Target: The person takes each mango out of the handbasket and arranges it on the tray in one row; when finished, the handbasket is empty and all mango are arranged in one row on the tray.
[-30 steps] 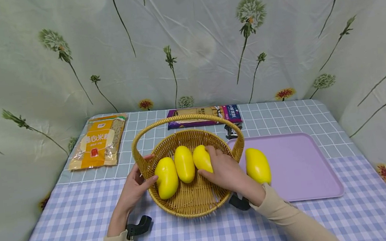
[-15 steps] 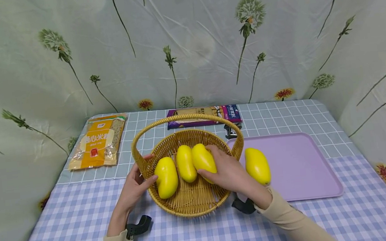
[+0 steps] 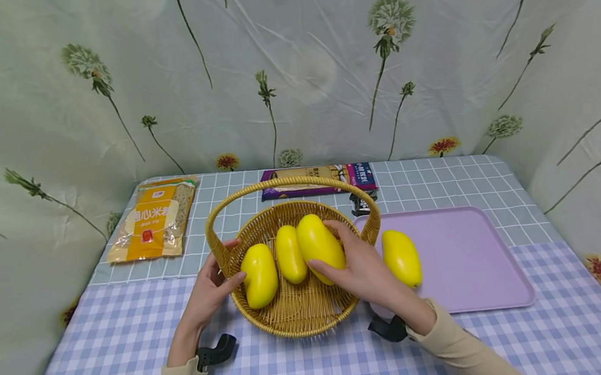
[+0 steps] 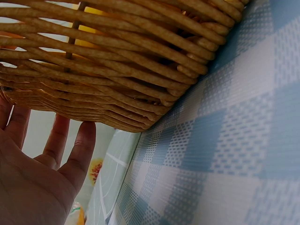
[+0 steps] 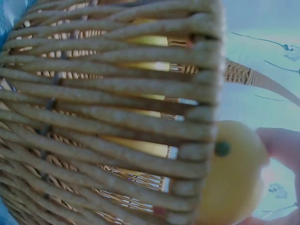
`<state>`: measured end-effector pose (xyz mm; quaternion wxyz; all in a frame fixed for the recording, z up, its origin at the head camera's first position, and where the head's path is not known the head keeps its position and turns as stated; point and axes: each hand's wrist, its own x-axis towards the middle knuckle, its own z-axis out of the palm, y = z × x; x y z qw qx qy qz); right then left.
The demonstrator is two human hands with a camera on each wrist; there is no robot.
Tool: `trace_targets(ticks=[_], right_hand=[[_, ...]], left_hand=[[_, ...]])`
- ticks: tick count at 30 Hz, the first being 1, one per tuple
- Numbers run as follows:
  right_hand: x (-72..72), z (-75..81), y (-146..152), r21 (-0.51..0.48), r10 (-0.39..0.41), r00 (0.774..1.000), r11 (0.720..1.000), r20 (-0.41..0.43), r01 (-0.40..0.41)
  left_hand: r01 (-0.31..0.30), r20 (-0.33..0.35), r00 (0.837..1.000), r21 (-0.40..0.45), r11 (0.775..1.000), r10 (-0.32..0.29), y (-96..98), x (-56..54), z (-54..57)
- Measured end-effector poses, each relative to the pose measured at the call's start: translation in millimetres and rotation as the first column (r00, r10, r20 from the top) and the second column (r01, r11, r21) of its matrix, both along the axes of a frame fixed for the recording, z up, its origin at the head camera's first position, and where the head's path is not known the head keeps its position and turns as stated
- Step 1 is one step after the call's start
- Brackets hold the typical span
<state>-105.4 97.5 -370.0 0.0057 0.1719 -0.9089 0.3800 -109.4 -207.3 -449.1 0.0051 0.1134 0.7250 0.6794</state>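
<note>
A round wicker basket with an arched handle stands on the table. Two yellow mangoes lie inside, the left mango and the middle mango. My right hand holds another mango between thumb and fingers, just right of the middle one; in the right wrist view this mango shows above the rim with a green spot on its end. My left hand grips the basket's left side, thumb over the rim and fingers against the outside weave.
To the right a lilac tray bears one more mango. Behind the basket lie a purple-ended packet and a small black packet. A yellow food bag lies back left. A flowered curtain hangs behind.
The right hand has lifted its mango up and moved it slightly right. The middle mango has shifted a little. The left hand stays on the basket's side.
</note>
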Motion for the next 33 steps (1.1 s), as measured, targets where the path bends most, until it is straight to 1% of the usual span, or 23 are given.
trace_targets(ticks=[4, 7, 9, 15, 19, 23, 27, 33], right_hand=[[3.7, 1.0, 4.2, -0.080, 0.016, 1.000, 0.997, -0.014, -0.017], [6.4, 0.5, 8.6, -0.149, 0.039, 0.999, 0.988, -0.013, -0.041], [8.3, 0.1, 12.2, -0.178, 0.052, 0.998, 0.982, -0.022, -0.055], [15.3, 0.5, 23.7, -0.214, 0.092, 0.993, 0.971, -0.072, -0.106], [18.8, -1.8, 32.3, -0.248, 0.134, 0.982, 0.955, -0.130, -0.164], [22.2, -3.0, 41.0, -0.256, 0.157, 0.970, 0.945, -0.185, -0.202], [26.0, -2.5, 51.1, -0.250, 0.160, 0.967, 0.946, -0.198, -0.208], [31.3, -4.7, 67.4, -0.273, 0.108, 0.969, 0.947, -0.224, -0.169]], left_hand=[[0.001, 0.001, 1.000, 0.007, 1.000, -0.001, 0.0, 0.2, 0.0], [0.002, 0.005, 1.000, 0.016, 1.000, -0.002, 0.3, 0.8, 0.4], [0.002, 0.008, 1.000, 0.021, 1.000, -0.002, 0.5, 1.4, 0.7], [0.000, 0.012, 1.000, 0.023, 1.000, -0.001, 0.7, 1.3, 1.2], [0.003, 0.008, 1.000, 0.018, 1.000, -0.004, -0.2, 0.5, 0.2], [0.006, 0.002, 1.000, 0.015, 1.000, -0.006, -0.9, -0.6, -0.6], [0.006, 0.002, 1.000, 0.018, 1.000, -0.006, -1.1, -1.0, -0.7], [0.010, 0.010, 1.000, 0.019, 1.000, -0.010, -1.5, -1.1, -1.1]])
